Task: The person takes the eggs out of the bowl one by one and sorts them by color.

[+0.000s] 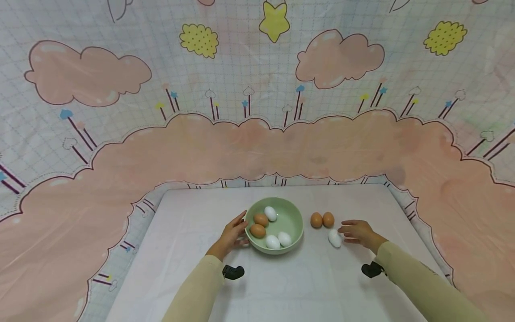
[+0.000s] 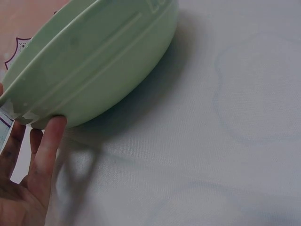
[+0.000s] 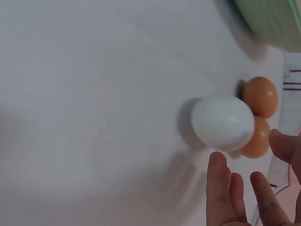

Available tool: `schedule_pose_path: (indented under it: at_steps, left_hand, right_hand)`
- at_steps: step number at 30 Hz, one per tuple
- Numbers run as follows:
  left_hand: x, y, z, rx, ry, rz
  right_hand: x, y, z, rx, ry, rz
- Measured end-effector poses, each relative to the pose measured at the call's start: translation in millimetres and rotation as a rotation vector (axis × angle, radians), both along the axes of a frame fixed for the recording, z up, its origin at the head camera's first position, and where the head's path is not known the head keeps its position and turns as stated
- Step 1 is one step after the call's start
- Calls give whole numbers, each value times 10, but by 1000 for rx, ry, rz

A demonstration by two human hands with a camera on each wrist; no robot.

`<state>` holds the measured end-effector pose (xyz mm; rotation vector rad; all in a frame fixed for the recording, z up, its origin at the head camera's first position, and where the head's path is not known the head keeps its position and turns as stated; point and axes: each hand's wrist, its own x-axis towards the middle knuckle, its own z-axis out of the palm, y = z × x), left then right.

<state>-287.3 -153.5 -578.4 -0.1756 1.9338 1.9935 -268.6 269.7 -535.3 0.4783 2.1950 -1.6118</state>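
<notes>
A pale green bowl (image 1: 287, 214) holds several eggs, white and brown. At its left side my left hand (image 1: 231, 236) holds it, with the thumb by the rim and the fingers (image 2: 49, 141) against the outer wall. Right of the bowl, a white egg (image 1: 335, 238) lies on the table, also large in the right wrist view. My right hand (image 1: 359, 233) is just right of this egg, its fingers (image 3: 218, 188) spread and pointing at it, with nothing held. Two brown eggs (image 1: 316, 220) sit side by side just beyond the white one.
The table (image 1: 281, 286) has a white cover. Behind and around it hangs a cloth (image 1: 277, 147) printed with clouds and stars. A dark wrist camera (image 1: 233, 272) is worn on the left wrist, another dark camera (image 1: 372, 269) on the right.
</notes>
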Motion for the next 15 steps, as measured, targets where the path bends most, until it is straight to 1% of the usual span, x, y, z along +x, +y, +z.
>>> schedule_pose_path:
  at_steps: [4, 7, 10, 12, 15]
  left_hand:
    - [-8, 5, 5, 0, 2, 2]
    - [-17, 7, 10, 0, -3, 12]
    - [-26, 10, 2, 1, -12, 24]
    - [-30, 10, -11, 1, -13, 27]
    - [-26, 10, -29, 3, -12, 26]
  right_hand:
    - [-124, -39, 145, 65, 42, 14]
    - [-227, -159, 264, 86, 87, 46]
    - [-315, -366, 351, 89, 146, 76]
    - [-362, -537, 377, 82, 186, 101]
    - [-411, -834, 394, 55, 210, 111]
